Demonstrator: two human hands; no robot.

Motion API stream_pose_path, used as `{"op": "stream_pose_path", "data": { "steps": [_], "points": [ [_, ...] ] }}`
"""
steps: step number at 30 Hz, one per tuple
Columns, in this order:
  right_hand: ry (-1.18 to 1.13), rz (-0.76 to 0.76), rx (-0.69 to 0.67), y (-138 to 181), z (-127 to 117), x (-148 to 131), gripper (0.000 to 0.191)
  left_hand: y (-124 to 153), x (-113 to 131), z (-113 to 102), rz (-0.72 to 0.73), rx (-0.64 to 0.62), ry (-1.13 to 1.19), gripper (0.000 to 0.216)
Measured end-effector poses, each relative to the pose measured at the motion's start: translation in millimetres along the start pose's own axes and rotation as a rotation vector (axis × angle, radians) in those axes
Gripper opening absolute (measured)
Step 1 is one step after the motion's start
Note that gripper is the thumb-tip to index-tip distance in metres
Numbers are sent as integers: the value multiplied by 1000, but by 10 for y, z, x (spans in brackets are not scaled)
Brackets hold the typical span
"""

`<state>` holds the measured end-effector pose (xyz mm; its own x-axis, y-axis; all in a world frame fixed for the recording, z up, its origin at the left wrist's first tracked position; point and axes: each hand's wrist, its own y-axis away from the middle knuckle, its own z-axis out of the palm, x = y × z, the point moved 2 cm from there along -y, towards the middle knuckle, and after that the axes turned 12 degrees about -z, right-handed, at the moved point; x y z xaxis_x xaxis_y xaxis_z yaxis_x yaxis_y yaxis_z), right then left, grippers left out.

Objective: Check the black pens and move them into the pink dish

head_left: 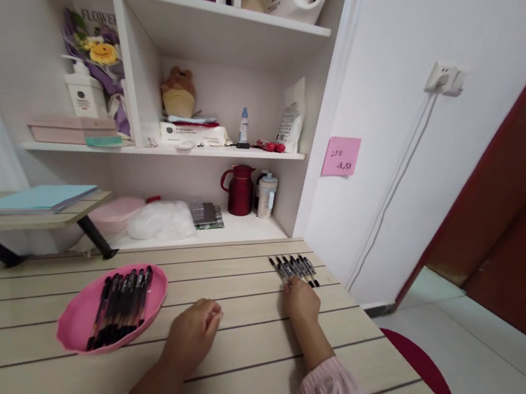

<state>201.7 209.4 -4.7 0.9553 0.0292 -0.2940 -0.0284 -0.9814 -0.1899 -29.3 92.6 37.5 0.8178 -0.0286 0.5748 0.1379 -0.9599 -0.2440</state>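
My right hand (301, 299) reaches to a row of black-capped pens (299, 268) at the far right of the table. Its fingers are pinched at the near end of the leftmost pen (277, 269), and part of that pen is hidden by them. Over the middle of the table is my left hand (193, 337), its fingers curled in, with nothing visible in them. To its left sits a pink scalloped plate (75, 319). Several black pens (122, 305) lie side by side on that plate, caps all at one end.
A small raised stand (63, 211) with blue paper (36, 196) is at the left. Behind the table, a white shelf (210, 151) holds a red jug (240, 190), a cup (266, 195) and a plastic bag (163, 220). A red round seat (421, 365) shows beyond the right edge.
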Motion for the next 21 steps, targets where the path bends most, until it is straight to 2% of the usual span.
{"op": "stream_pose_path", "data": {
  "steps": [2,4,6,8,9,11,13,15,16,18,20,21],
  "points": [
    [-9,6,0,-14,3,4,21,41,36,152,3,-61,101,16],
    [-49,17,14,-13,-18,-21,20,45,30,277,-81,-139,297,13],
    [-187,14,34,22,-30,-110,17,20,-12,380,-280,-212,594,10],
    [-432,-35,24,106,9,-289,15,-20,-69,448,-496,-231,963,15],
    [-588,-84,-5,167,54,-410,14,-44,-97,466,-571,-221,1143,19],
    [-692,-148,-56,308,173,-659,13,-97,-151,469,-651,-202,1431,21],
    [-815,-240,-134,434,296,-871,12,-144,-201,449,-701,-213,1592,15],
    [-912,-345,-227,487,353,-973,13,-169,-240,422,-762,-237,1680,9],
    [-932,-385,-251,473,339,-963,16,-171,-250,408,-785,-252,1718,11],
    [-867,-396,-211,362,229,-817,20,-160,-256,384,-805,-263,1774,16],
    [-637,-295,-49,188,49,-545,19,-136,-249,369,-804,-266,1794,17],
    [-471,-189,34,105,-39,-389,19,-124,-244,366,-801,-274,1794,16]
  ]
}}
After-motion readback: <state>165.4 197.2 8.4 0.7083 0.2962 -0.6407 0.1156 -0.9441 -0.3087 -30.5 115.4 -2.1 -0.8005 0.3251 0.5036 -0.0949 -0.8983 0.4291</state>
